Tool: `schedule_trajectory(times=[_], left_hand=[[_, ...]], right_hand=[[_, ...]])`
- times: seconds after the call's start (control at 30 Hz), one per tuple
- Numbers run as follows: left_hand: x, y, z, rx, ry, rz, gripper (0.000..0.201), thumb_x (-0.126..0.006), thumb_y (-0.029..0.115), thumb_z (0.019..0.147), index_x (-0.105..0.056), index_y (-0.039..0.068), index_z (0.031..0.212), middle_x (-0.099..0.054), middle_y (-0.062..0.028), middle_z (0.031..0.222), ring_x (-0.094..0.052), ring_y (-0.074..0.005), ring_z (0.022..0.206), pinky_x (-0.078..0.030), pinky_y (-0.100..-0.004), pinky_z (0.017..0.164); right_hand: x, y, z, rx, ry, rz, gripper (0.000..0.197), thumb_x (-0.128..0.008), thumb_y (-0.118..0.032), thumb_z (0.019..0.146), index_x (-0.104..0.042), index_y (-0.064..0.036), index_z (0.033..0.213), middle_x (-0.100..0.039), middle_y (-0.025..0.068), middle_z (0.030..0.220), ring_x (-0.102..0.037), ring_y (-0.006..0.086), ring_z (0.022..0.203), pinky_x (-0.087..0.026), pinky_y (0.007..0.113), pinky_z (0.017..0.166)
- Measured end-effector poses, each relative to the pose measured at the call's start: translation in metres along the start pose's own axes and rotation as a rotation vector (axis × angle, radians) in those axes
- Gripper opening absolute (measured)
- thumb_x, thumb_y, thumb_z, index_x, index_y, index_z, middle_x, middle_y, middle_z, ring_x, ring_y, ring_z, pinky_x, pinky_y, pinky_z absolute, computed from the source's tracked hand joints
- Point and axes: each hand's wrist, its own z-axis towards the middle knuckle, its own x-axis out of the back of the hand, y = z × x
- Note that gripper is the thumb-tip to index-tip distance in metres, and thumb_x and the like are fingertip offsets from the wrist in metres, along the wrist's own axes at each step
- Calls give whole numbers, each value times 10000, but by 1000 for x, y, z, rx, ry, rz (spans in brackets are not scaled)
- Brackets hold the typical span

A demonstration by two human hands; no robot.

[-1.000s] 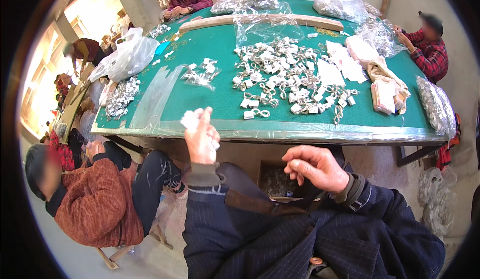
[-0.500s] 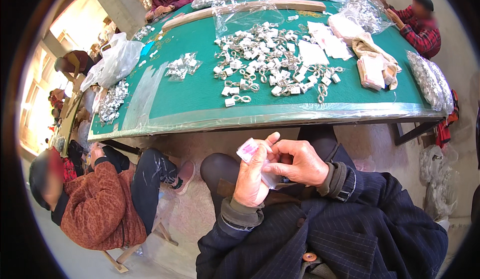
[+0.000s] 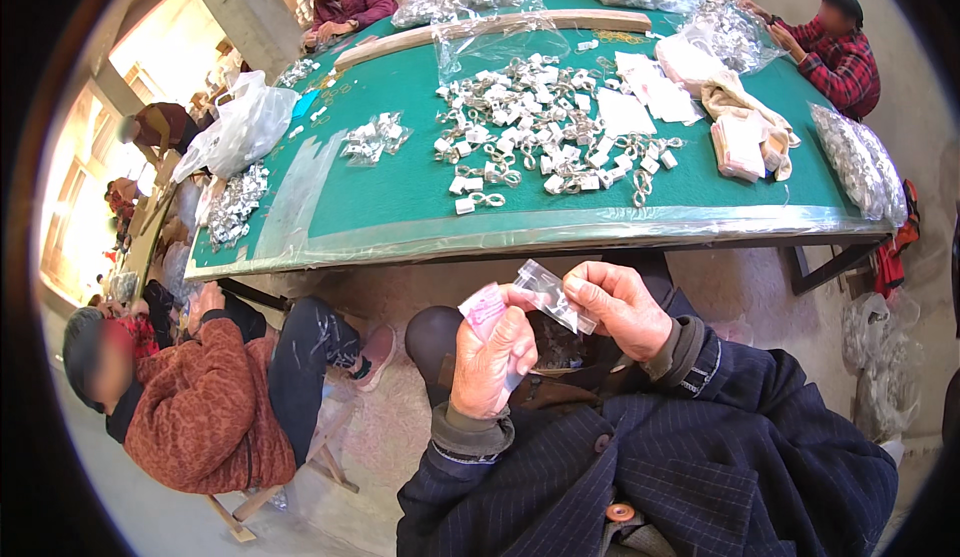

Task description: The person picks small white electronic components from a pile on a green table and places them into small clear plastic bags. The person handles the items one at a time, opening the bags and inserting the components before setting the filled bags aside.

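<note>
My left hand (image 3: 488,365) is closed round a small wad of clear plastic bags with pink print (image 3: 485,309), its thumb lying over them. A single small clear plastic bag (image 3: 545,285) stretches between my two hands, above my lap. The thumb and fingers of my right hand (image 3: 630,309) pinch this bag at its right end. Its other end lies by my left fingertips, and I cannot tell whether they grip it. Beyond my hands, a wide heap of small white blocks with looped pale cords (image 3: 545,132) covers the middle of the green table (image 3: 400,197).
A small bagged pile (image 3: 375,139) sits left of the heap. Pale paper sheets (image 3: 625,112) and a beige cloth (image 3: 750,107) lie to the right. A wooden bar (image 3: 490,32) crosses the far side. Co-workers sit around; the nearest wears a rust-coloured jacket (image 3: 205,407).
My right hand has moved away from the left and slightly up, drawing a clear bag out from between them. The left hand has turned a little and keeps the pink-printed bags.
</note>
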Motion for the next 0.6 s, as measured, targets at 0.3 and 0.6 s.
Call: schedule_trajectory(times=[0.3, 0.6], left_hand=[[2, -4, -3, -105, 164, -6, 145, -640, 132, 966, -590, 25, 1050, -625, -40, 831, -431, -23, 526, -345, -191, 454], [1, -8, 0, -84, 219, 19, 102, -603, 121, 971, -573, 25, 985, -616, -49, 797, -458, -29, 528, -352, -196, 458]], right_hand=[[-6, 4, -3, -156, -125, 77, 225, -567, -287, 1023, -618, -74, 969, -574, -57, 823, -424, -3, 616, -300, 166, 509], [-15, -2, 1, -188, -33, 0, 370, -479, -384, 1043, -617, -45, 986, -571, -27, 786, -476, 41, 606, -357, 197, 486]])
